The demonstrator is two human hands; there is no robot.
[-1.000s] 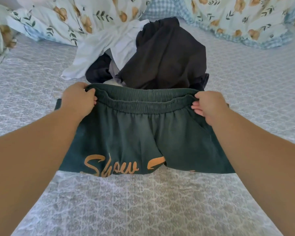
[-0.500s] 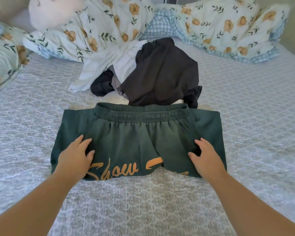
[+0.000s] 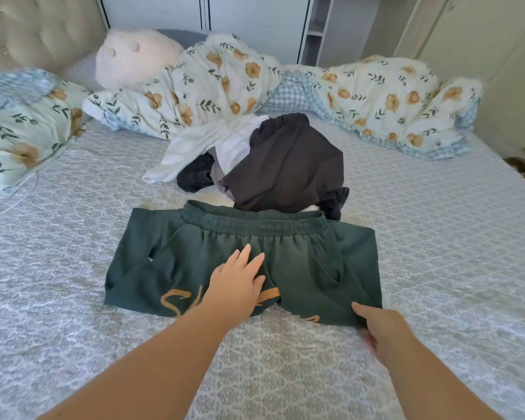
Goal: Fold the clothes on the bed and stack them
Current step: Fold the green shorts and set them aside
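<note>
Dark green shorts (image 3: 309, 268) with orange lettering lie spread flat on the bed, waistband away from me. My left hand (image 3: 240, 280) presses flat on the middle of the shorts with straight fingers. My right hand (image 3: 382, 325) pinches the near right hem of the shorts, thumb on top and fingers tucked under the cloth. Behind the shorts sits a loose pile: a dark brown garment (image 3: 288, 165), a white garment (image 3: 200, 147) and a dark navy piece (image 3: 194, 177).
The grey patterned bedspread (image 3: 437, 237) covers the bed. A floral duvet (image 3: 391, 98) is bunched along the far side, with a pale plush toy (image 3: 134, 59) and a floral pillow (image 3: 22, 125) at the left. The bed's edge is at the far right.
Both hands let go of the waistband and laid the shorts flat. My left hand slid to the middle of the shorts; my right hand moved to the near right hem and took hold of it.
</note>
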